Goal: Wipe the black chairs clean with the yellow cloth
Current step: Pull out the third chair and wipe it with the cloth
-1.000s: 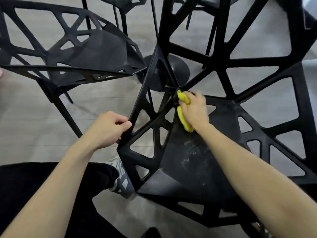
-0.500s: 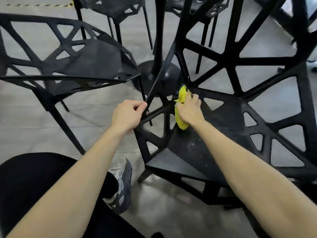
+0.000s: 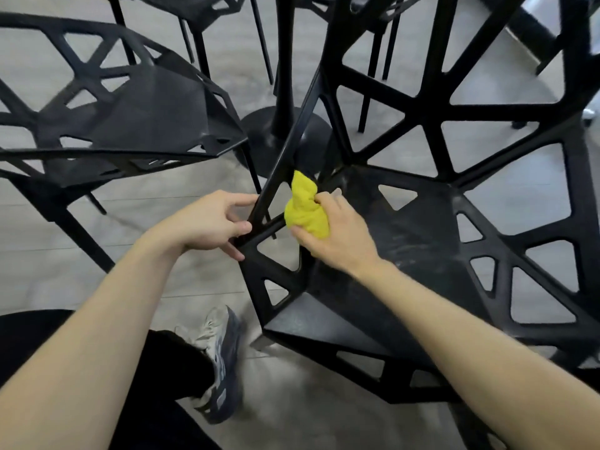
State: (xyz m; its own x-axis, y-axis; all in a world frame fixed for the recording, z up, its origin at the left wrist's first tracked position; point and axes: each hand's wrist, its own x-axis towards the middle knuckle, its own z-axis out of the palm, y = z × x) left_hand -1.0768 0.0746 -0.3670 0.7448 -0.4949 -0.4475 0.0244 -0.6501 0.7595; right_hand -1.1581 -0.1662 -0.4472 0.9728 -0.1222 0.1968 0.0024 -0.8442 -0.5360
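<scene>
The yellow cloth (image 3: pixel 305 209) is bunched into a wad and sits against the near black chair (image 3: pixel 422 228), at the inner corner where the left side frame meets the seat. The right hand (image 3: pixel 337 235) grips the cloth from the seat side, fingers curled round it, its upper tip poking up beside the slanted frame bar. The left hand (image 3: pixel 207 222) is on the outer side of that same bar, thumb and fingers curled round the frame, holding it. The seat of this chair shows pale dusty smears to the right of the cloth.

Left of the near chair stands a second black chair (image 3: pixel 130 118) of the same open triangular pattern, apart from it. Behind the near chair's left frame bar rises a black table post on a round base (image 3: pixel 259 131). Further chairs stand beyond that. Below the near chair's front left corner, a grey sneaker (image 3: pixel 220 358) rests on the grey floor (image 3: pixel 162 271).
</scene>
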